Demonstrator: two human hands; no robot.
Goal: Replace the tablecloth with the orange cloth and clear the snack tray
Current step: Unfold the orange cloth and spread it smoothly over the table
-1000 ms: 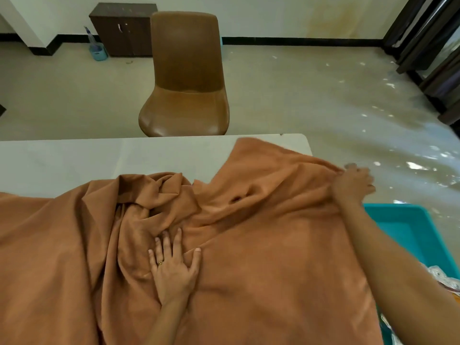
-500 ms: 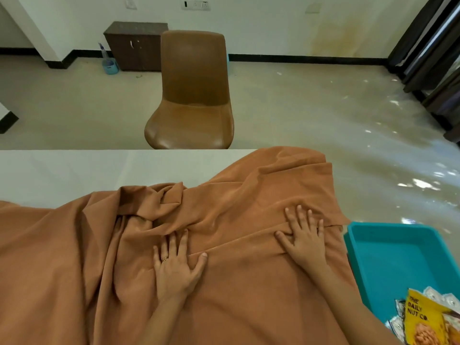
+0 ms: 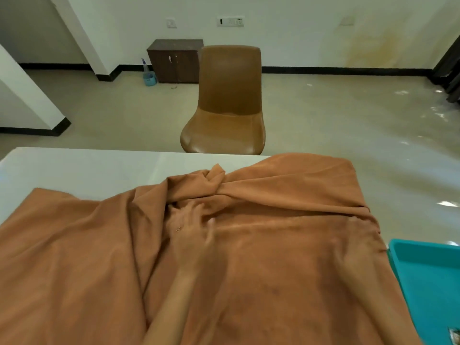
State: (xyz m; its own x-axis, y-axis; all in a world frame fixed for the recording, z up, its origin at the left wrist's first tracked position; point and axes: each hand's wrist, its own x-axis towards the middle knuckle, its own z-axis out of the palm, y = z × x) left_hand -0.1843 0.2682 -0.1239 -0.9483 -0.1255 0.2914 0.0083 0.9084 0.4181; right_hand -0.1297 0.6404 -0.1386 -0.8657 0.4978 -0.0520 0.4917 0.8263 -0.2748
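A: L hand?

B: Left hand (image 3: 191,225) is center frame, motion-blurred, palm down on the orange cloth (image 3: 286,257). Fingers look loosely spread, not pinching anything, tips at the foot of the bunched ridge. It's flat on the fabric, holding nothing that I can see.

A: R hand?

B: Not in view. No way to tell what it's doing.

A: Where's the cloth vs the hand?

B: All around and under it. The part that matters is the twisted knot of folds (image 3: 214,180) just above the fingertips, toward the top of the frame. From there one long crease runs right to the cloth's right edge, and another fold falls down-left past the wrist. Right half of the cloth lies fairly flat; left half is rumpled and stops short of the far edge.

A: So which way next?

B: My guess: push or pull up-frame and left. Bare white table (image 3: 82,170) shows upper left of the cloth, so that's the uncovered bit. L hand is the nearer one, prob the only one placed for it.

A: Tray?

B: Teal snack tray (image 3: 398,247), lower right, just beside the cloth's right edge. A packet (image 3: 455,335) peeks in at the bottom right corner, so it's not cleared yet. Brown chair (image 3: 229,108) beyond the table, out of the way.
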